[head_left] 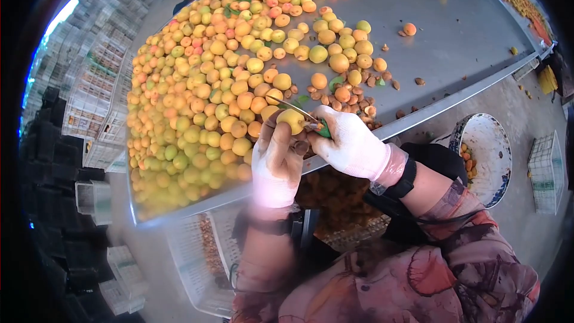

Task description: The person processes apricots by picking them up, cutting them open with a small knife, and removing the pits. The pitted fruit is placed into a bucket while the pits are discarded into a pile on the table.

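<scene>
One apricot sits pinched in the left hand fingers, raised over the metal table edge so the blade reaches it; the right hand grips a small knife across it; loose pits and the apricot heap lie beyond.

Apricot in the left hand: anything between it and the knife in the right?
Nothing visible. The left hand holds the apricot at its fingertips, and the knife in the right hand already lies against it.
</scene>
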The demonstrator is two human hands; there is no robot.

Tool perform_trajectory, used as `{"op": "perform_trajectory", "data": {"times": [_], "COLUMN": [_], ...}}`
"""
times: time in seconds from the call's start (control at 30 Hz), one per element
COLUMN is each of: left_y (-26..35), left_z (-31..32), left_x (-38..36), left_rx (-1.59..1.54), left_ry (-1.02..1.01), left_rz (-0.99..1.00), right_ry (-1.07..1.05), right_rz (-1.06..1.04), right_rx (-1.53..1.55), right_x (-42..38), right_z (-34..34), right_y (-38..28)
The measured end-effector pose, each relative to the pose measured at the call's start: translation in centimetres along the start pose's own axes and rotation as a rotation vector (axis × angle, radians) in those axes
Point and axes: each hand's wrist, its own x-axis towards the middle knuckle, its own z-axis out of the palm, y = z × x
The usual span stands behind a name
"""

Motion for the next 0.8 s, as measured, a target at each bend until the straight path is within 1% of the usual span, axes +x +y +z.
{"op": "perform_trajectory", "data": {"times": [0.03,0.17,0.23,0.33,0.4,0.47,0.67,0.7,0.73,0.77,0.8], "left_y": [0.1,0.5,0.3,0.7,0.4,0.2,0.2,-0.2,-0.3,-0.1,-0.2], "left_z": [0.4,0.9,0.1,0.5,0.3,0.3,1.5,1.0,0.6,1.0,0.6], "left_x": [-0.1,0.0,0.2,0.0,0.0,0.0,-0.8,-0.6,-0.7,-0.8,-0.7], "left_rx": [-0.055,-0.030,0.002,0.021,0.019,0.017,0.038,0.199,0.369,0.224,0.430], "left_ry": [0.055,0.033,-0.030,0.007,0.004,-0.001,0.106,0.073,0.049,0.087,0.039], "left_rz": [-0.027,-0.007,0.012,-0.015,-0.011,-0.008,0.021,0.072,0.118,0.029,0.116], "right_ry": [0.000,0.008,0.009,0.028,0.024,0.022,0.050,0.065,0.059,0.064,0.073], "right_rz": [0.003,0.012,0.030,0.013,0.062,0.048,0.005,-0.015,0.031,0.066,0.100], "right_rx": [-0.002,-0.037,-0.055,-0.023,-0.042,-0.056,-0.107,-0.119,-0.088,-0.046,-0.008], "right_x": [0.0,0.2,0.2,0.2,0.3,0.3,-0.2,-0.2,-0.3,-0.4,-0.4], "right_z": [0.0,-0.2,-0.2,-0.1,-0.1,0.2,1.3,1.4,1.3,1.5,1.6], "right_y": [0.0,-0.2,-0.2,-0.2,-0.3,-0.1,0.9,0.8,0.4,0.4,0.5]}}
